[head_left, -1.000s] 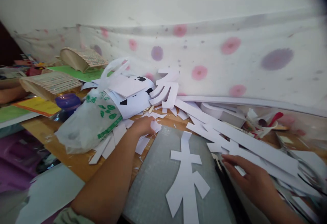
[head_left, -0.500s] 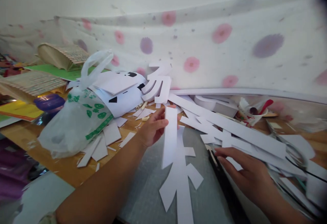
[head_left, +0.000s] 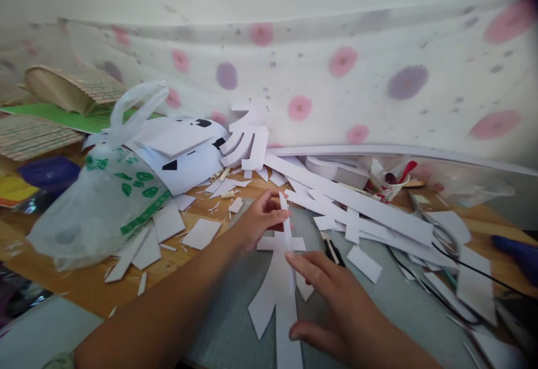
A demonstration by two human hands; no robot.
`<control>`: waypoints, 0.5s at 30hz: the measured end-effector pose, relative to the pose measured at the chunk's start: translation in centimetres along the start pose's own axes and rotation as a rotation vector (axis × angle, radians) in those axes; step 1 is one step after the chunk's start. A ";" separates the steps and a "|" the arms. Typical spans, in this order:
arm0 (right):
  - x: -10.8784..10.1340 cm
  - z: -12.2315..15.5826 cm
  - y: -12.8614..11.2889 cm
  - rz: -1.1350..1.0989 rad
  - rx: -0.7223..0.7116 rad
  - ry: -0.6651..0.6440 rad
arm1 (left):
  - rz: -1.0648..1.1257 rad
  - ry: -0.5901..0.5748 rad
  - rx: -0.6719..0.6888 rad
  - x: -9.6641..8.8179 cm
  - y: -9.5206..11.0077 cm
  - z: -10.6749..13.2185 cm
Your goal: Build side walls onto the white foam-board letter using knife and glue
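Note:
A white paper cut-out character (head_left: 275, 296) lies on a grey cutting mat (head_left: 378, 313) in front of me. My left hand (head_left: 258, 224) pinches the top end of a long white paper strip (head_left: 287, 234) that stands on edge over the cut-out. My right hand (head_left: 336, 307) hovers over the cut-out's right side, fingers spread, with the index finger touching the lower part of the strip.
A plastic bag with green print (head_left: 101, 201) sits at the left on the wooden table (head_left: 84, 285). Long white paper strips and scraps (head_left: 361, 206) pile up behind the mat. Another cut-out character (head_left: 247, 139) leans on the spotted cloth (head_left: 336, 77). Scissors (head_left: 445, 240) lie at the right.
My left hand picked a paper strip from the scrap pile and brought it over the cut-out. My right hand moved left from the mat's edge onto the strip. The view shifted right.

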State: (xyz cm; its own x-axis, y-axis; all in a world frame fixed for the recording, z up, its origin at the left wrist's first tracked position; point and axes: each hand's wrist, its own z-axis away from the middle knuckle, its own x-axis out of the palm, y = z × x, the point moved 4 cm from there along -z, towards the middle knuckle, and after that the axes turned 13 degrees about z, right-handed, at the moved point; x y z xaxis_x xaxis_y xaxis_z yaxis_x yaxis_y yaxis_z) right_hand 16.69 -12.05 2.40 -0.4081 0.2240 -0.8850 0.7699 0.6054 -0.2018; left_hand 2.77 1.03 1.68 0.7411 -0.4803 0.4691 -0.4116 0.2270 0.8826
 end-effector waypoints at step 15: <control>-1.0 0.4 1.4 0.128 0.012 0.151 | -1.276 0.187 0.217 -4.9 2.6 -1.8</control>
State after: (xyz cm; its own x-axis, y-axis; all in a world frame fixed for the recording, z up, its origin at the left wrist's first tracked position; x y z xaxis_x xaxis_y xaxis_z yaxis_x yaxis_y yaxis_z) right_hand 18.37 -11.66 2.81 -0.3748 0.4116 -0.8307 0.8256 0.5558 -0.0970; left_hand -0.97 5.45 1.72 0.7251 -0.1262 -0.6769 0.5678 -0.4465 0.6915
